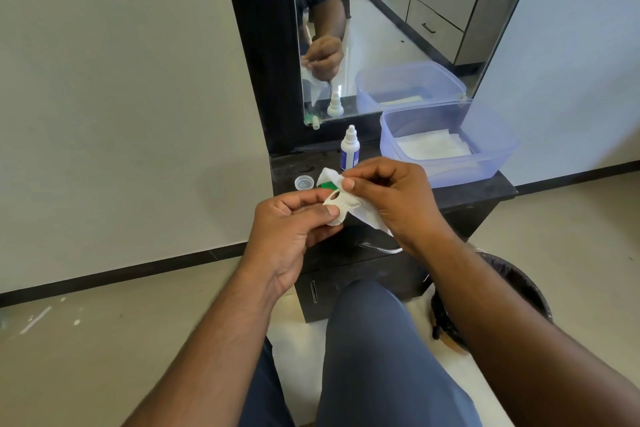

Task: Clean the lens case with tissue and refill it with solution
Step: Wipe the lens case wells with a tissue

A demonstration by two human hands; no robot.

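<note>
Wiping step in hand, by the look of it; refill not yet started. Nearest: left hand (294, 218) curled mostly closed, thumb and fingertips pinching the white lens case (337, 206) at its lower end, case held in the air in front of the counter (460, 196), one round opening facing up toward the camera. Just beside it, right hand (388, 196) also nearly closed, thumb and forefinger nipping a white tissue (363, 215) against the upper part of the case; rest of the tissue trailing down under the right palm. Whether both wells are dry yet: cannot tell, tissue and fingers cover most of the case. Next move probably calls for working the tissue into each well, then freeing the right hand by dropping the tissue, likely in the dark bin (519, 288) at the right on the floor. Case then needs to sit level before filling. Further back on the counter: clear cap (304, 182) lying loose, a green cap (327, 185) partly hidden behind the tissue. Behind those, solution bottle (349, 149) upright, its own cap on, so needs uncapping before any refill. Right of it, clear blue tub (491, 166) with spare folded tissues inside. Mirror (381, 28) at the back.
</note>
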